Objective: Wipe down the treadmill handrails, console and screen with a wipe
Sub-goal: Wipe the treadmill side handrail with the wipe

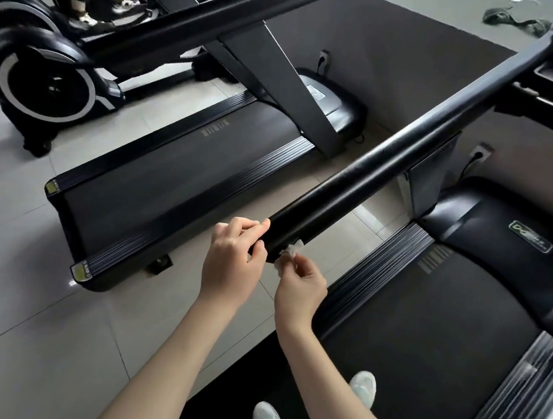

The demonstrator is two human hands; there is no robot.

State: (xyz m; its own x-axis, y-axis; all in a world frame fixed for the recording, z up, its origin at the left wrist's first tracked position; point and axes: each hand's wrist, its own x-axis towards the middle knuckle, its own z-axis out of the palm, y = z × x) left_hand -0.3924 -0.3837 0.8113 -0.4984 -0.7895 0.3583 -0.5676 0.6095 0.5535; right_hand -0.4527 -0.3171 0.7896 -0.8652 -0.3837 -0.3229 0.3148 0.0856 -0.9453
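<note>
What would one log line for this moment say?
left hand: holds handrail end | right hand: pinches wipe against handrail end | phase: handrail wiping

Markings and labels: no legible text.
The treadmill (426, 330) underfoot carries a badge (529, 236) with a green-outlined emblem on its motor cover (487, 226); the lettering is too small to read. The neighbouring treadmill (154, 178) bears yellow-green stickers (83, 271) at both its rear corners and a pale label (314, 93) on its front hood (338, 111); print illegible. Each machine shows a row of grey bars (215, 129) near its front end, not readable.
</note>
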